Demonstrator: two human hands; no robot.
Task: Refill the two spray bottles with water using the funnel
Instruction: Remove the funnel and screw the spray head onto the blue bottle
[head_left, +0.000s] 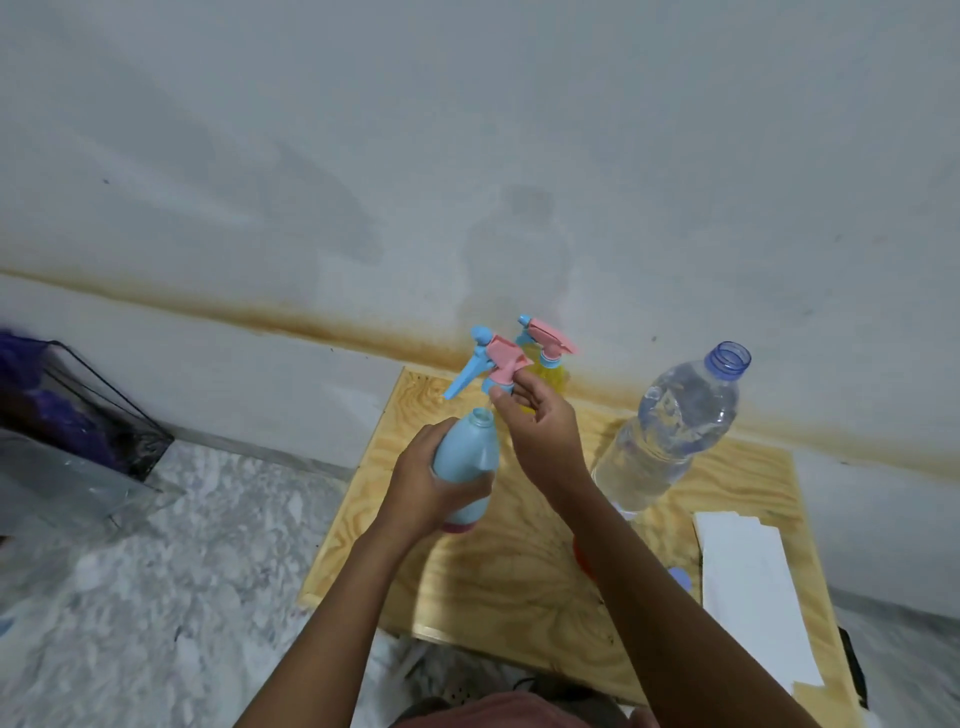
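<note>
Head view: the left grip (421, 480) is wrapped round the body of the blue spray bottle (467, 457), which is over the wooden counter (467, 587) with its neck open. The right grip (540, 431) pinches the pink-and-blue trigger head (493, 364), just clear of that neck. Behind stands the yellow spray bottle (548, 376), its head on. An uncapped water bottle (670, 431) stands to the right. The orange funnel (581, 558) is mostly hidden by the right forearm.

The blue spray bottle (467, 457), neck open, is held tilted above the worktop (519, 571), its pink-and-blue trigger head (491, 364) just off the neck. The yellow spray bottle (550, 376) stands behind, head on. The uncapped water bottle (670, 431) stands right.
</note>
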